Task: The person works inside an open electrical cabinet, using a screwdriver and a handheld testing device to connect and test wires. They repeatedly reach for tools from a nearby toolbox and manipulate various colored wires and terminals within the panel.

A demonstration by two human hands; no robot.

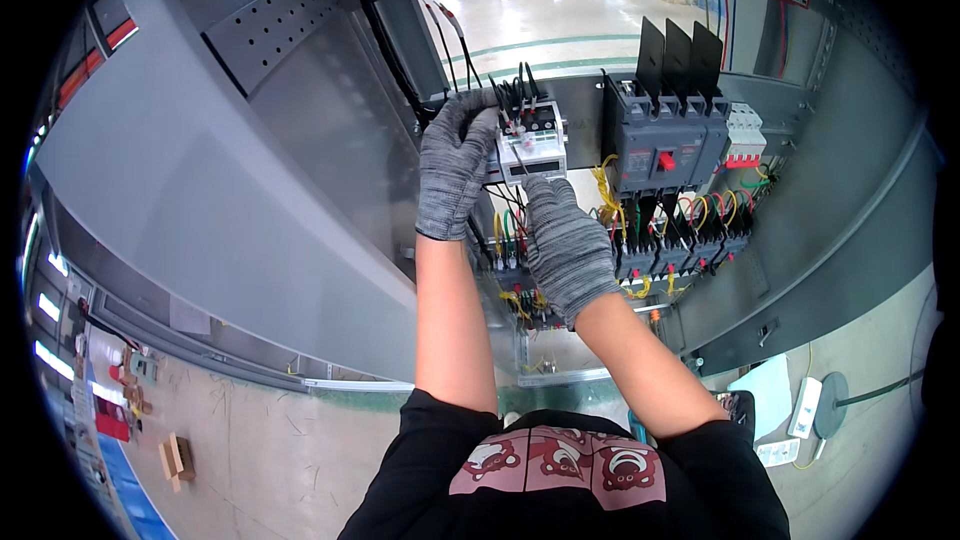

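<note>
Both of my hands wear grey knit gloves inside a grey metal cabinet. My left hand (452, 168) is closed by the upper left corner of a white electricity meter (546, 152), its fingertips pinching one of the black wires (517, 90) that run into the meter's top terminals. My right hand (567, 248) is closed below the meter, gripping what looks like a screwdriver (518, 159). Its thin shaft points up across the meter's front toward the terminals. The handle is hidden inside the glove.
Right of the meter sits a large grey circuit breaker (668, 145) with black upright barriers, then a small white breaker (744, 135). Smaller breakers (690, 240) with coloured wires line up below. The cabinet's grey side panel (200, 150) curves along the left. A power strip (805, 407) lies at lower right.
</note>
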